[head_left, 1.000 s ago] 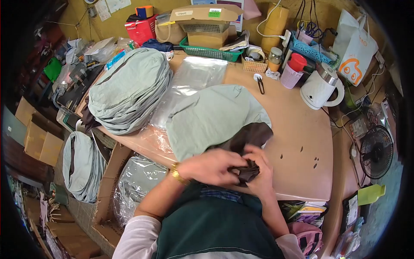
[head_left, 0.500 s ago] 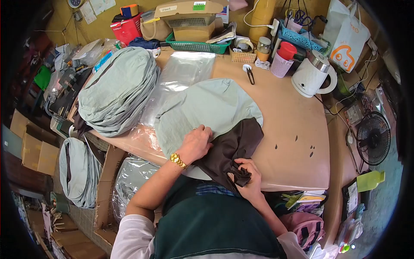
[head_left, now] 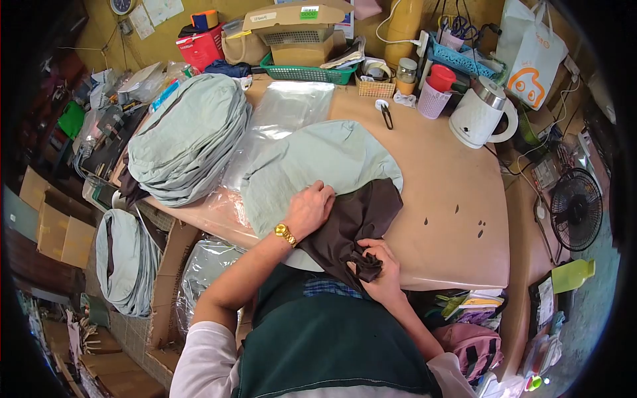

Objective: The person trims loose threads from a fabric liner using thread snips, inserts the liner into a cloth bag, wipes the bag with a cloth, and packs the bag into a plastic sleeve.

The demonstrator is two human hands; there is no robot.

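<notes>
A pale grey-green fabric piece [head_left: 312, 156] lies spread on the tan table [head_left: 458, 259], and dark brown cloth [head_left: 361, 211] is joined along its near side. My left hand [head_left: 310, 211], with a gold watch at the wrist, rests where the two fabrics meet, its fingers curled and pinching the cloth there. Near the table's front edge, my right hand [head_left: 383, 268] grips a gathered bunch of the brown cloth between thumb and fingers. The brown cloth stretches between both hands.
A tall stack of grey-green fabric [head_left: 189, 139] stands at the left beside clear plastic bags [head_left: 292, 106]. Black snips [head_left: 386, 116] lie at the back. A white kettle [head_left: 479, 116] stands back right, a fan [head_left: 576, 209] farther right. An open carton [head_left: 174, 265] sits below left.
My hands were together over the bunched brown cloth; my left hand has moved up and left to the seam. The brown cloth is now spread out more, with my right hand still on the bunch.
</notes>
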